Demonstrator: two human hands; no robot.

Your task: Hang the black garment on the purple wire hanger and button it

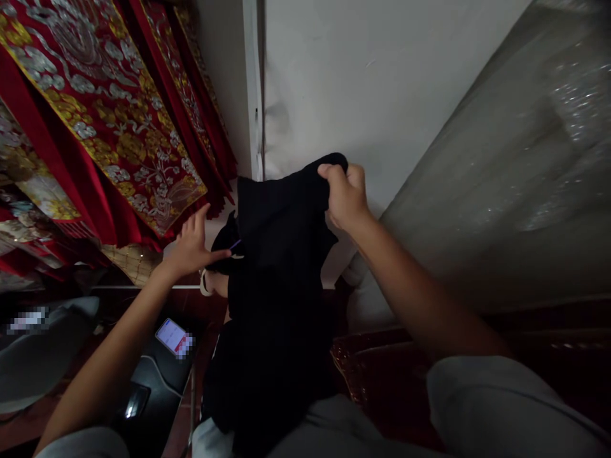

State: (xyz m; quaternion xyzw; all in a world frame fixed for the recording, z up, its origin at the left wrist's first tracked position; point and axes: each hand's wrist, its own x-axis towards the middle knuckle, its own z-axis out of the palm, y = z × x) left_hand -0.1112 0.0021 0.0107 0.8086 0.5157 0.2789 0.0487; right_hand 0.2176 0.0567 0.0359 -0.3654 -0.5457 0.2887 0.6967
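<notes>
Solid black all through the cloth (pixel 281 242), and here's the red hanging (pixel 131 137), ablaze with yellow-gold and silver flowers and curling silvery scrolls! It's off-white for the panel (pixel 367 83), soft grey for the sleeve (pixel 501 394), and the phone (pixel 170 334) glows pale lilac with a splash of red.

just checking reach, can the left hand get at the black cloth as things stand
Probably yes: the left hand is open, its thumb close by the black cloth, and nothing visible blocks the way; the right hand holds the cloth at its upper right corner.
</notes>
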